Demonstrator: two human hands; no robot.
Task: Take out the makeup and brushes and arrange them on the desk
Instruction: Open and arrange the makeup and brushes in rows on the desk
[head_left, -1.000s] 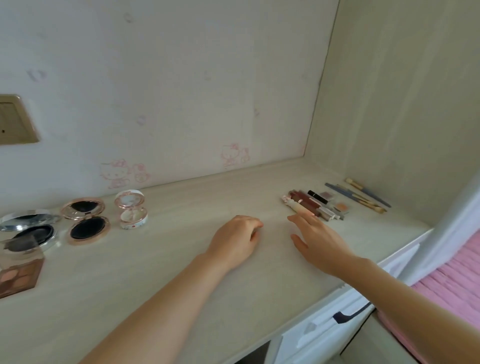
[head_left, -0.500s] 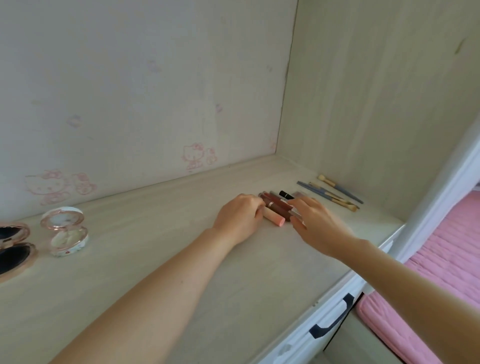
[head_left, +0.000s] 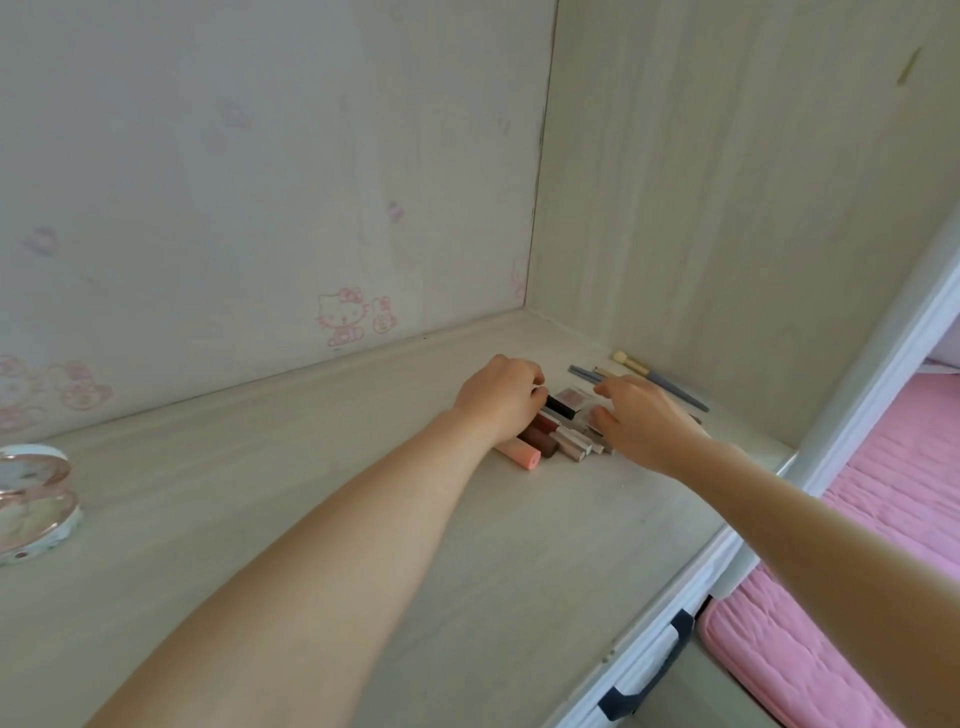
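We are in a bedroom at home, at a built-in desk (head_left: 322, 519) of pale wood-grain laminate set into a corner. The back wall (head_left: 260, 182) is papered in a faded pattern of pink cartoon cats (head_left: 343, 317), which suits a private room and no workplace. To the right, below the desk's edge, we see a pink quilted mattress (head_left: 810, 654) beside a white bed frame (head_left: 883, 358). A drawer front with a dark handle (head_left: 649, 675) sits under the desktop. Personal cosmetics lie out on the surface: a row of lip tubes (head_left: 550, 441), some makeup brushes (head_left: 644, 376) near the side panel, and a round open compact (head_left: 31, 504) at the left.
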